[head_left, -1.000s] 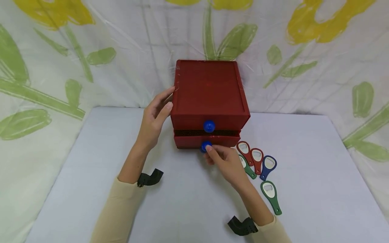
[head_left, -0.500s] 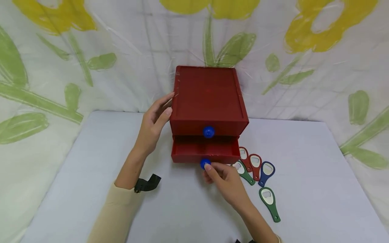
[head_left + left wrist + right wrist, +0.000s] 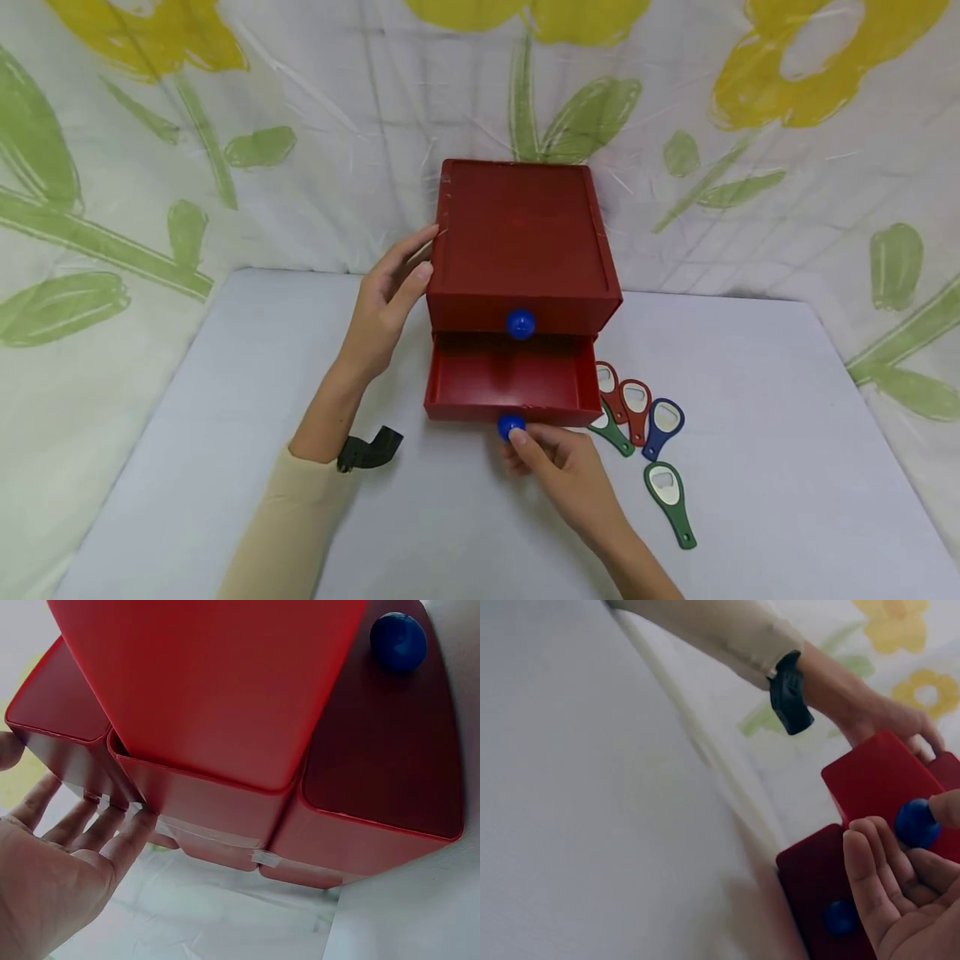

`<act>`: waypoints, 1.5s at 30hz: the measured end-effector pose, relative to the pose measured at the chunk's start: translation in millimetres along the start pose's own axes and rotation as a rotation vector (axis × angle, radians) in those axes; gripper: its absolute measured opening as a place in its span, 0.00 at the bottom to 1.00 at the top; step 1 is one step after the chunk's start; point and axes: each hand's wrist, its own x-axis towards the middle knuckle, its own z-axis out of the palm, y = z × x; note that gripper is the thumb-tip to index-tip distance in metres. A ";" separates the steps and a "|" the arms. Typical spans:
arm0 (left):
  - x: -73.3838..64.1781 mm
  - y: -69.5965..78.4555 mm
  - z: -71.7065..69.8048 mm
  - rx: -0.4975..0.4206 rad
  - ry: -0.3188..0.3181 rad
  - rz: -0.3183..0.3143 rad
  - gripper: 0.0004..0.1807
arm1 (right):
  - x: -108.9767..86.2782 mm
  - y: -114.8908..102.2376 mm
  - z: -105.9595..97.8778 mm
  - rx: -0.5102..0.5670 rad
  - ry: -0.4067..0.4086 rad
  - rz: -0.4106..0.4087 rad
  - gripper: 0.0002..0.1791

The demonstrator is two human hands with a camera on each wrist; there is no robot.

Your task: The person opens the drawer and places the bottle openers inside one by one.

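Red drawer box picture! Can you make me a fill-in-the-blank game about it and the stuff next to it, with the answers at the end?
1. The right grip holds a round knob whose colour is ____.
2. Altogether, ____ bottle openers lie on the table.
3. In the head view, they are on the ____ side of the red drawer box, not the left.
4. Two are red, one is blue and the other two are ____.

Missing words: blue; five; right; green

Booth-like spot: white table (image 3: 765, 467), flower-patterned sheeting (image 3: 330, 192) behind and at sides.
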 end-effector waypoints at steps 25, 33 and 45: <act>2.2 -0.3 3.1 -0.023 -0.010 0.014 0.28 | -35.7 11.3 9.6 0.049 -0.016 0.139 0.21; 3.9 0.4 2.3 -0.030 -0.007 0.022 0.28 | -39.4 9.7 10.5 0.050 -0.002 0.160 0.20; 1.1 0.1 -0.3 -0.026 0.003 0.022 0.28 | -42.0 12.7 15.1 0.048 0.006 0.148 0.21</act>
